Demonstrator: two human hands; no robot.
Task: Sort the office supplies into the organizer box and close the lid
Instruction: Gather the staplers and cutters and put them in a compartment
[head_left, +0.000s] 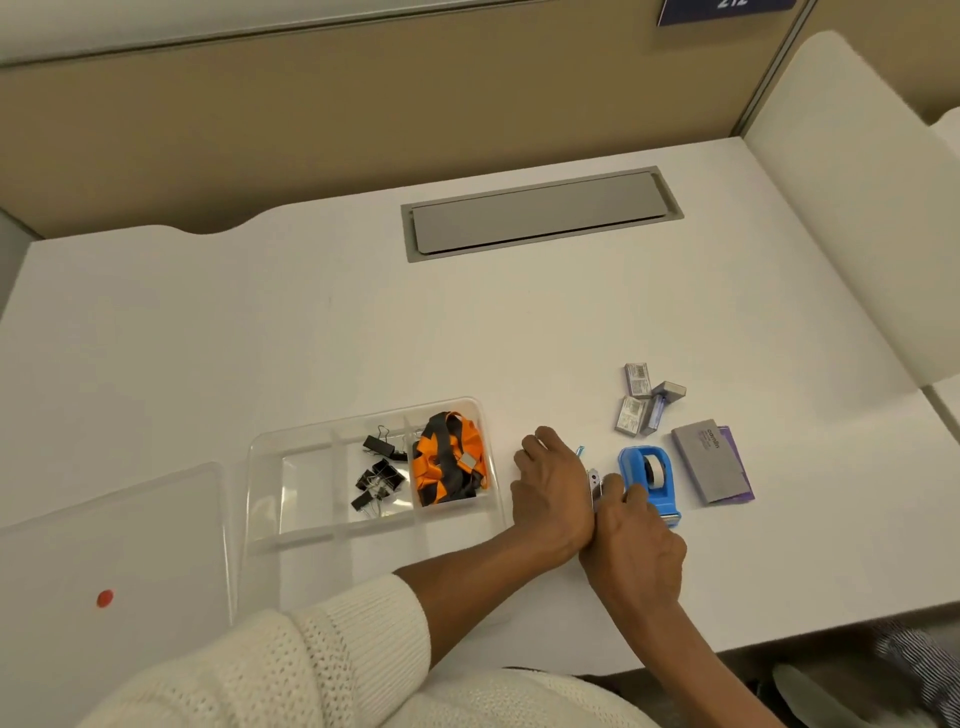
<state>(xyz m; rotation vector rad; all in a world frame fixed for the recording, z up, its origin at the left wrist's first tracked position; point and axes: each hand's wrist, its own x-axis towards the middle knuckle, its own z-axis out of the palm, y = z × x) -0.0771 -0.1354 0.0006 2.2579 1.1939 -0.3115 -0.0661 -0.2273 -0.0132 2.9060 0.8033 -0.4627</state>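
The white desk (311, 338) is being lit evenly and softly from overhead, and a warm, slightly yellowish cast is being given to its whole surface. Only faint, short shadows are being thrown on the desk, most visibly beneath the forearms at its near edge. Soft glare is being reflected off the clear organizer box (374, 467) at the near left of the desk. Straight lines are being bowed by wide-angle distortion, strongest along the desk's far edge and side panels. Fine detail is being smeared by compression, and the area beyond the desk's near right corner is being blurred.
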